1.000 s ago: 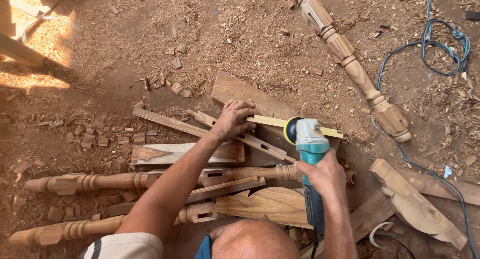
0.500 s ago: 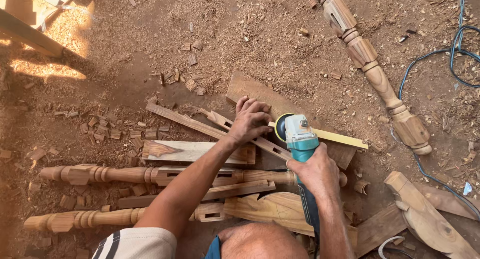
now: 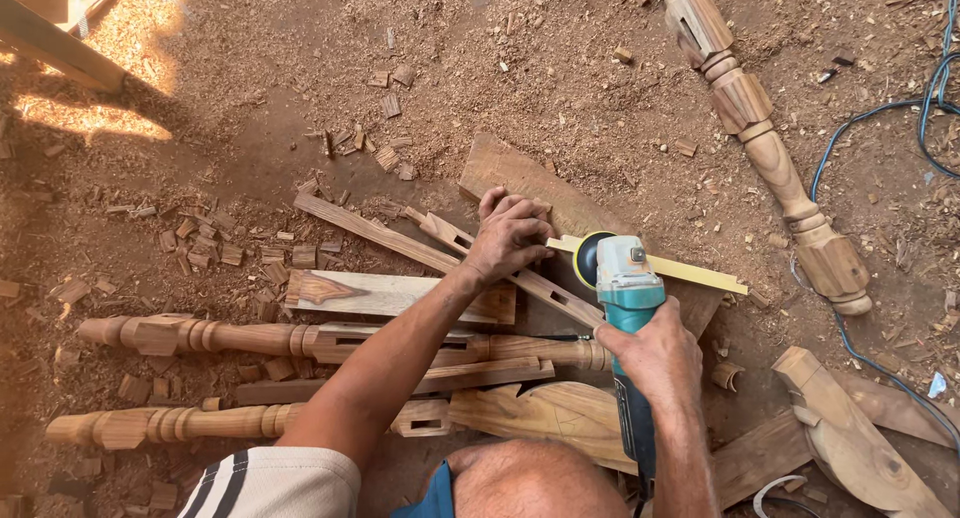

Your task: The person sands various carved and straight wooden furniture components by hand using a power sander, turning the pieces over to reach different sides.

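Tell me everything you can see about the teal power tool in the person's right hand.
The angle grinder has a teal plastic body, a pale grey gear head and a dark round sanding disc at its front. It lies nearly level, pointing away from the person, its disc against a thin yellowish wooden strip. The right hand grips the body from above; the rear part runs down toward the lower picture edge. The left hand presses on wooden slats beside the disc, apart from the tool. Whether the disc is spinning cannot be told.

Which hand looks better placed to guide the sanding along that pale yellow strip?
Probably the right hand: it grips the teal grinder, whose disc meets the yellow strip. The left hand lies flat on the strip's other end, pinning it down.
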